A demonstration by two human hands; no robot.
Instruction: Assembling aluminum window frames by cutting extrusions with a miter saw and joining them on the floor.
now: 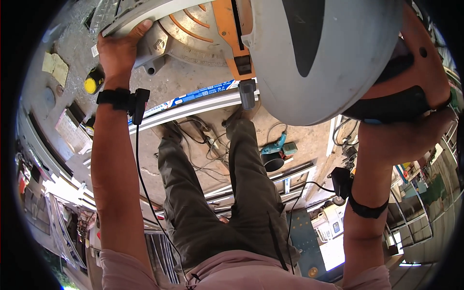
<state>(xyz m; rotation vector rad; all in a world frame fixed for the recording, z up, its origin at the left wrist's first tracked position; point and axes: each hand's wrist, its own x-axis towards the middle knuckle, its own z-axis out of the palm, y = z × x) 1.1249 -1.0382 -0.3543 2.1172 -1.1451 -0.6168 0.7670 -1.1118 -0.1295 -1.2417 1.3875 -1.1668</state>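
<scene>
At the upper left, my left hand (119, 50) grips a long pale profile strip (162, 11), its thumb on the near side and the other fingers mostly hidden behind. The strip lies across the grey round table (193, 50) of a miter saw, which has an orange centre piece (227, 29). The saw's large grey blade guard (314, 67) fills the upper right and hides the blade. My right hand (406, 137) is closed around the orange and black saw handle (425, 87); its fingertips are hidden from view.
White profiles with blue printed film (203, 93) lie in front of the saw. A yellow and black tape measure (93, 81) rests on the bench at left. Below, cables (208, 145) and a teal cordless power tool (275, 145) lie on the floor near my feet.
</scene>
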